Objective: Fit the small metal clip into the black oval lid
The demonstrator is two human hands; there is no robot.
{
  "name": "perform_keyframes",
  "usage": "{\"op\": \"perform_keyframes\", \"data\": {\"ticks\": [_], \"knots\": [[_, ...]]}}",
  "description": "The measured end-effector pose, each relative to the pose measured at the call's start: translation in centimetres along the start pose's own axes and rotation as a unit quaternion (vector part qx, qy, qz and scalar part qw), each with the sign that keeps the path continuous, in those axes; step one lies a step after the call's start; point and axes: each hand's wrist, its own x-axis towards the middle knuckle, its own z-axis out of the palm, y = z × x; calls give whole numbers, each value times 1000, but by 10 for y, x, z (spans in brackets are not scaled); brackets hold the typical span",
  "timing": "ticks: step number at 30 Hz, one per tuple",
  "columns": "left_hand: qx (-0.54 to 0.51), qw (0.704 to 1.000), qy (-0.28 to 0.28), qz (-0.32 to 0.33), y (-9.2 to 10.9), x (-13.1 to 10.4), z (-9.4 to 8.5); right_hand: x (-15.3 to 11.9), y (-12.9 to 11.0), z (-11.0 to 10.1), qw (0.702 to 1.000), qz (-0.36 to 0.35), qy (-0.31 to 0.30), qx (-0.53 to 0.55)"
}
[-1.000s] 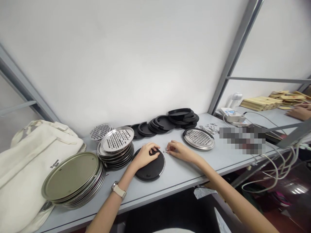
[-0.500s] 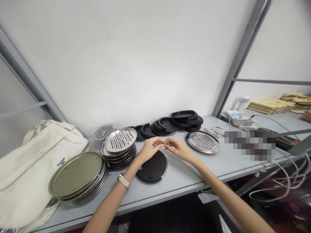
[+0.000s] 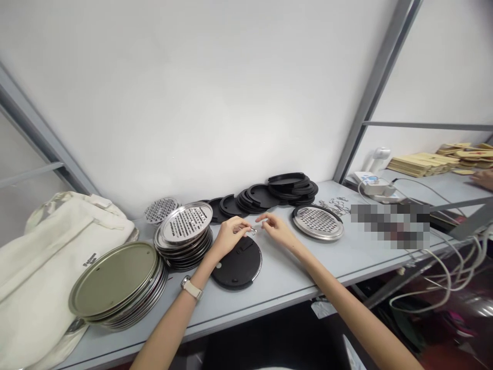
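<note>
Between the thumb and fingers of my left hand (image 3: 230, 237) is a small shiny metal clip (image 3: 253, 231), its free end pointing right; its exact kind is too small to tell. My right hand (image 3: 278, 229) is just beside it, fingers apart and holding nothing. Below both hands a round black disc (image 3: 236, 264) lies flat on the table, partly covered by my left hand. A perforated metal grater disc (image 3: 319, 222) with a black rim lies to the right. Behind it is a loose heap of small metal clips (image 3: 336, 205).
Grater discs (image 3: 188, 222) are stacked at left, beside a pile of olive-green round plates (image 3: 115, 280) and a cream bag (image 3: 50, 272). Black rings and lids (image 3: 264, 196) line the wall. Cables (image 3: 449, 272) hang at right, near a white device (image 3: 372, 182) and wooden boards (image 3: 418, 163).
My hands have come apart: the right one has let go and drawn slightly right, its fingers opening. The clip stays in my left hand and now shows. The view has shifted slightly.
</note>
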Motion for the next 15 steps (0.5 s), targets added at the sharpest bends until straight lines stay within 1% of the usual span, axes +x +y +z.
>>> {"op": "perform_keyframes", "data": {"ticks": [1,2,4,5,6,8,10,15], "knots": [[-7,1000,-3,0,1,0,0,0,-3,-2,1000,-18,-3,-16],[-12,1000,-8,0,3,0,-1,0,-5,-4,999,-24,-35,-11],[0,1000,-14,9,7,-1,-2,-3,-10,-5,990,-24,-139,27],[22,999,-18,18,9,-1,-3,-4,-12,-5,982,-23,-181,45],[52,998,-19,29,11,-1,-4,-6,-14,-4,976,-21,-208,56],[103,993,-15,51,15,-1,-5,-8,-17,-2,974,-10,-218,68],[129,990,-3,64,17,-1,-6,-9,-19,-2,974,-3,-215,73],[131,989,26,67,20,0,-5,-8,-20,-6,974,4,-211,87]]}}
